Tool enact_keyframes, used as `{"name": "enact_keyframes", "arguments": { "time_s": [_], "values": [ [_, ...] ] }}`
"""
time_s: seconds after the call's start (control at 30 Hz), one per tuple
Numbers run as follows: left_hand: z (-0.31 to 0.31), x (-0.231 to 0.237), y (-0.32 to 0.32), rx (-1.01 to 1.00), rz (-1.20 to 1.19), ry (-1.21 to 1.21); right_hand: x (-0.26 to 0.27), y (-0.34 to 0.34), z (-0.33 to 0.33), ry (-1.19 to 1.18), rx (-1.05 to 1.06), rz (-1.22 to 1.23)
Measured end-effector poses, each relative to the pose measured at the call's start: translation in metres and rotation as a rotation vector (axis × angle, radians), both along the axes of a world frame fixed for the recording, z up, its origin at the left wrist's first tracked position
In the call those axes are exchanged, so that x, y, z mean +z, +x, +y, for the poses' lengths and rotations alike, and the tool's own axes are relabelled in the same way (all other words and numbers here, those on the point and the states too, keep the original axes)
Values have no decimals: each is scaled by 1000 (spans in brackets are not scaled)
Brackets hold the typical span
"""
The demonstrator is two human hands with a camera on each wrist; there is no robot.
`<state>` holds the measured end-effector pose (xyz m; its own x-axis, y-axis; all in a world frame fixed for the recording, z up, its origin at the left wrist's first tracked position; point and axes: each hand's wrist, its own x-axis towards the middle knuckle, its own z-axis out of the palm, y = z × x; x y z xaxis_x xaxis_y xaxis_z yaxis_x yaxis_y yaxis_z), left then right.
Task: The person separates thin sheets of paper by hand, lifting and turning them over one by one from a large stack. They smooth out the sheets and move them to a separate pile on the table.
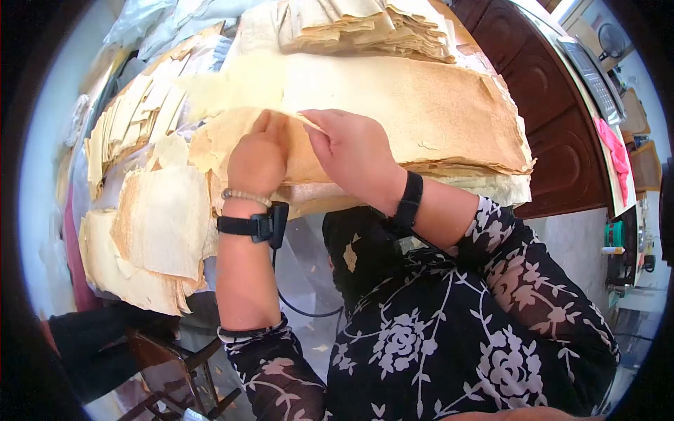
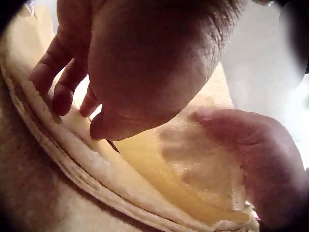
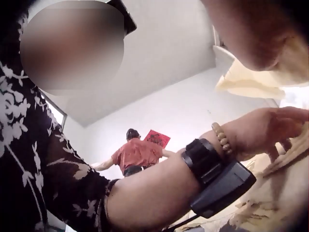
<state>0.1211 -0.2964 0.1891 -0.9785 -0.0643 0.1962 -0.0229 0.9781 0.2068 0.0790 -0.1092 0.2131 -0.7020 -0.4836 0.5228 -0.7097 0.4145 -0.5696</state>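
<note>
Across the table lies a long stack of thin tan sheets (image 1: 421, 112), flaky at the edges. My right hand (image 1: 354, 151) pinches the near edge of a pale, translucent sheet (image 1: 246, 88) above the stack. In the left wrist view, the right thumb (image 2: 227, 121) lies on this sheet, and the fingers behind show through it. My left hand (image 1: 258, 158) rests at the stack's near side with fingers extended forward. Its fingertips (image 2: 62, 104) touch the layered edge in the left wrist view. In the right wrist view, the left hand (image 3: 260, 130) reaches over the sheets.
Smaller tan pieces (image 1: 158, 224) are piled at the left, with more folded ones (image 1: 126, 126) behind them. A thick folded bundle (image 1: 365, 31) lies at the back. Dark wooden cabinets (image 1: 533, 91) stand right, and a chair (image 1: 189, 365) lower left. A person in a red shirt (image 3: 137, 152) is in the background.
</note>
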Motion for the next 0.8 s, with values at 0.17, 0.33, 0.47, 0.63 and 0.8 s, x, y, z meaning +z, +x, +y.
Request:
{"name": "enact_keyframes", "arguments": {
  "time_s": [0.17,0.33,0.47,0.63,0.8],
  "values": [
    [-18,-13,-25,158,-18,518,1,5,14,-171,-12,-30],
    [30,-4,-10,129,254,2051,1,8,18,-215,85,-50],
    [36,-27,-2,247,280,1986,18,8,37,198,222,-242],
    [28,-26,-27,169,219,2120,-5,-34,88,398,-62,171],
    [76,-6,-37,124,158,1961,-29,-29,110,611,13,116]
  ]
}}
